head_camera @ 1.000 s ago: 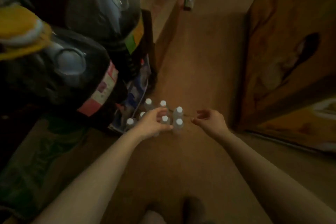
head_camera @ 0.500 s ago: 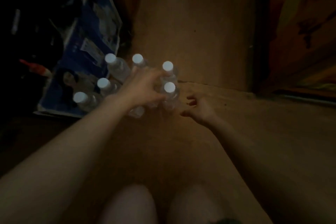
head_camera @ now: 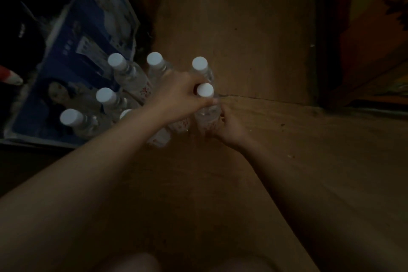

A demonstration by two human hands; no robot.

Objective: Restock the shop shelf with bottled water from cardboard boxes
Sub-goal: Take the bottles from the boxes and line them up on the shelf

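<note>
Dim light; I am seeing the left hand [head_camera: 178, 95] reaching over a cluster of white-capped bottles [head_camera: 123, 73] standing on the brown floor [head_camera: 254, 28], its fingers curling round the neck of the front bottle [head_camera: 206, 104] just under the cap. The right hand [head_camera: 229, 127] is cupping that same bottle's lower body from the side, fingers wrapping it. The cluster is sitting just beside a blue printed box [head_camera: 88, 28] at left.

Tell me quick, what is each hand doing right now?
Left hand: fingers curled around the neck of a clear plastic water bottle with a white cap.
Right hand: gripping the same bottle's lower body.
</note>
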